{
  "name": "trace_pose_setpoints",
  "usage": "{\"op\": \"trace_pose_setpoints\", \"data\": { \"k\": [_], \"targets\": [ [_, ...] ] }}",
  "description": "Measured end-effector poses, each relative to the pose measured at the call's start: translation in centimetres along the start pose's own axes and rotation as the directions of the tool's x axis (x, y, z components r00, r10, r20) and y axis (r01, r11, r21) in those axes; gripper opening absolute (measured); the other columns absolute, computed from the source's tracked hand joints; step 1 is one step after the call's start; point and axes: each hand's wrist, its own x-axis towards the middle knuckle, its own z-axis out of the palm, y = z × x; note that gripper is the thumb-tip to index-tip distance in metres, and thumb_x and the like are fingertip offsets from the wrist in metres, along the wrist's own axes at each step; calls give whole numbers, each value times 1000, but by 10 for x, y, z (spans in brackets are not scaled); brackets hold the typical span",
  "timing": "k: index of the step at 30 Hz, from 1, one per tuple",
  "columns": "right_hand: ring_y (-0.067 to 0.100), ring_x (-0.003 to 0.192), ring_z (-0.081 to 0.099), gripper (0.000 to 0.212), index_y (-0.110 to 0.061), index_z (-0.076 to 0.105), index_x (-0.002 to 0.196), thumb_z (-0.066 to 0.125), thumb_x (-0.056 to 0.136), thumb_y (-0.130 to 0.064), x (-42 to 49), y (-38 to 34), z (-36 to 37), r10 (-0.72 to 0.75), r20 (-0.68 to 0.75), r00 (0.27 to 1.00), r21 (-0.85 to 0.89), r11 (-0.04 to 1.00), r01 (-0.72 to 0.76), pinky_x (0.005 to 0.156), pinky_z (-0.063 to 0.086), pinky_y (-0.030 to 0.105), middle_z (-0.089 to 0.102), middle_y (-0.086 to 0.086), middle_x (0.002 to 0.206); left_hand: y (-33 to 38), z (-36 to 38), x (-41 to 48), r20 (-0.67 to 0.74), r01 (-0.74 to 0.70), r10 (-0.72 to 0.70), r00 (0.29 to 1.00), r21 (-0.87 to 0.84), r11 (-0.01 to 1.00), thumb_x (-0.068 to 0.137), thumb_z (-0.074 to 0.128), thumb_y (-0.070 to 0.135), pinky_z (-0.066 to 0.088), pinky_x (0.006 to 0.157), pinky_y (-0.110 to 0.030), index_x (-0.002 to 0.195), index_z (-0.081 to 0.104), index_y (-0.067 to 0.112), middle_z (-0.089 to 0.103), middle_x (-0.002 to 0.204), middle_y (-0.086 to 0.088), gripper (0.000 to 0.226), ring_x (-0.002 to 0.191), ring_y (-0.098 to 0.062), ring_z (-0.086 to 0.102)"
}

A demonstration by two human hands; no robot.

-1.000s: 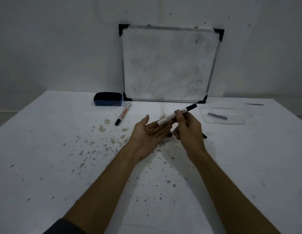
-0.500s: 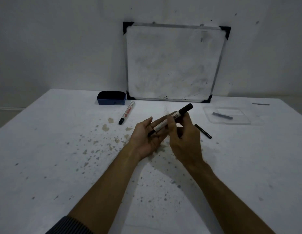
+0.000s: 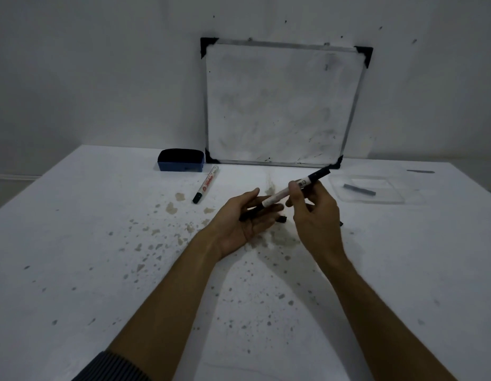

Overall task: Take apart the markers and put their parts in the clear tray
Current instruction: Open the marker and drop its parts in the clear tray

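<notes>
Holding item one, a black-capped marker [image 3: 293,187], your right hand [image 3: 314,213] pinched its white barrel, tilted up and away. Your left hand [image 3: 243,215] lay open, palm up, under its lower end, a dark part across the fingers. Beyond the right hand: clear tray [image 3: 392,199] with one grey part [image 3: 359,189]. Beyond the left hand: second marker [image 3: 206,184], on the desk [image 3: 74,243].

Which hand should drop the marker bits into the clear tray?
Probably the right hand: it already pinches the marker, and the clear tray lies on its side of the table. The left hand is open, farther away.
</notes>
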Motion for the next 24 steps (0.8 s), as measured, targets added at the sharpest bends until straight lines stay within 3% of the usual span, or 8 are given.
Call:
{"op": "trace_pose_setpoints", "data": {
  "k": [3, 5, 9, 12, 15, 17, 20, 24],
  "targets": [
    [1, 49, 51, 32, -12, 68, 97, 56, 102, -42, 7, 8, -5, 179, 32, 983, 129, 975, -182, 52, 41, 19, 70, -5, 84, 8, 0, -4, 63, 57, -71, 996, 192, 980, 104, 54, 33, 32, 36, -15, 104, 71, 4, 52, 69, -1, 33, 49, -6, 39],
    [12, 52, 53, 35, -6, 68, 99, 56, 103, -39, 12, 11, -8, 321, 89, 943, 271, 903, -333, 48, 40, 22, 72, 1, 89, 14, -5, -4, 132, 58, -94, 987, 252, 966, 106, 53, 32, 19, 38, -15, 111, 69, 5, 38, 66, 4, 32, 48, -4, 27],
    [21, 69, 66, 30, -5, 64, 110, 47, 107, -30, 23, 16, -17, 459, 185, 869, 386, 779, -494, 60, 53, 31, 73, 18, 101, 17, -15, -3, 181, -111, 34, 983, 432, 895, 107, 52, 24, 25, 45, -19, 130, 66, 0, 46, 71, 1, 37, 54, -7, 33],
    [22, 85, 68, 36, -14, 60, 125, 36, 110, -35, 25, 19, -26, 333, 190, 924, -65, 943, -326, 79, 56, 38, 68, 6, 93, 11, -19, 3, 76, -256, 259, 963, 560, 788, 106, 54, 22, 34, 48, -18, 124, 74, 12, 59, 80, -1, 28, 58, -9, 44],
    [25, 78, 65, 35, -14, 65, 113, 40, 108, -38, 23, 32, -33, 85, 245, 966, -519, 853, 56, 64, 47, 34, 64, 10, 89, 1, -22, 10, 8, -294, 384, 923, 659, 692, 108, 49, 17, 40, 55, -21, 124, 73, 23, 67, 87, 3, 29, 67, -10, 51],
    [25, 72, 61, 31, -15, 70, 104, 49, 105, -37, 22, 42, -34, 24, 233, 972, -582, 804, 120, 56, 39, 28, 63, 13, 88, -5, -23, 11, 47, -327, 439, 897, 738, 590, 109, 47, 14, 49, 63, -22, 133, 67, 22, 71, 93, 5, 32, 73, -12, 55],
    [26, 81, 63, 24, -13, 75, 107, 62, 99, -32, 17, 52, -29, 27, 214, 976, -601, 792, 110, 68, 48, 31, 64, 13, 95, -12, -23, 11, 146, -396, 487, 861, 794, 462, 106, 55, 18, 60, 78, -24, 139, 59, 25, 76, 102, 6, 34, 80, -10, 68],
    [28, 89, 62, 27, -11, 72, 109, 63, 96, -33, 14, 61, -21, -7, 215, 977, -687, 710, 156, 77, 50, 39, 67, 11, 97, -15, -20, 13, 167, -426, 552, 817, 821, 381, 99, 68, 24, 60, 78, -20, 120, 68, 17, 80, 100, 7, 22, 84, -8, 76]
  ]
}}
